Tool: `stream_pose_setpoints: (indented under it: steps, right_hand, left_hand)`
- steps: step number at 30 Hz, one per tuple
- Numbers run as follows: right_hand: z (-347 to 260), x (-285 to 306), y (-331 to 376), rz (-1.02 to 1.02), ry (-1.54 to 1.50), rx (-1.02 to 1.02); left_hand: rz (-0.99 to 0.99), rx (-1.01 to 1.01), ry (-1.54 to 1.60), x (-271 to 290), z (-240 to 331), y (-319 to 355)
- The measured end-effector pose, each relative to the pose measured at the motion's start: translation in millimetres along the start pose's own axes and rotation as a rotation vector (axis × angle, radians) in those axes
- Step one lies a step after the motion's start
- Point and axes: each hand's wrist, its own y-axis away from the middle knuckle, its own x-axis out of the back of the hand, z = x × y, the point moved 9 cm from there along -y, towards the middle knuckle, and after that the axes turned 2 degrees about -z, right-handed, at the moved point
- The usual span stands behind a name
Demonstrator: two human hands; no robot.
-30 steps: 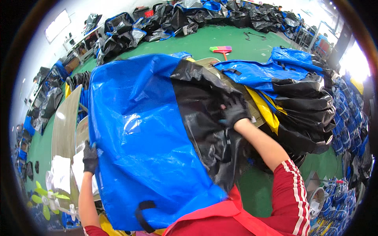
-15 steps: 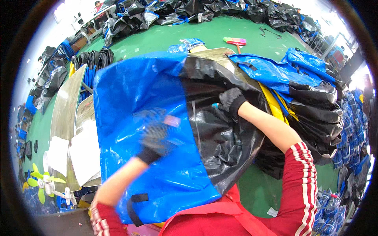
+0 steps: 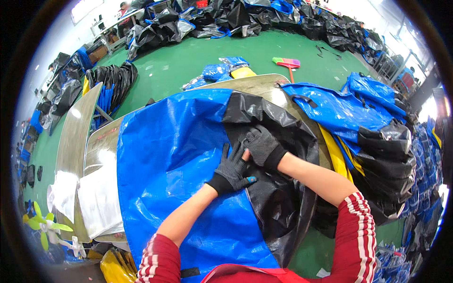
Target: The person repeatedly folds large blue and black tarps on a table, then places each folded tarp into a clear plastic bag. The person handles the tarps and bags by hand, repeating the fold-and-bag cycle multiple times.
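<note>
Gloved hands press flat, fingers spread, gripping nothing: the left hand (image 3: 231, 169) and right hand (image 3: 262, 147) touch each other on the black plastic sheet (image 3: 278, 203), which overlaps the blue tarp bag (image 3: 174, 155) spread across the desk (image 3: 101, 146).

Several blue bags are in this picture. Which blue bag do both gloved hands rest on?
The big blue bag spread flat on the metal table, with a black liner on it. Both the left hand and the right hand press there; the other blue bags lie heaped to the right, untouched.

Bright, even light (glare upper right); fisheye-bent, dark rim
</note>
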Motion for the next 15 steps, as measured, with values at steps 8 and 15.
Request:
stream_pose_setpoints:
  steps: [8, 15]
  right_hand:
    - [137.6, -96.6, 35.6, -0.231, -0.104, -0.436]
    - [127.0, -85.0, 37.9, -0.043, -0.121, -0.414]
  left_hand:
    - [0.071, -0.069, -0.112, -9.5, -41.9, 35.0]
    - [0.474, 1.182, -0.38, 207.2, -358.3, 206.4]
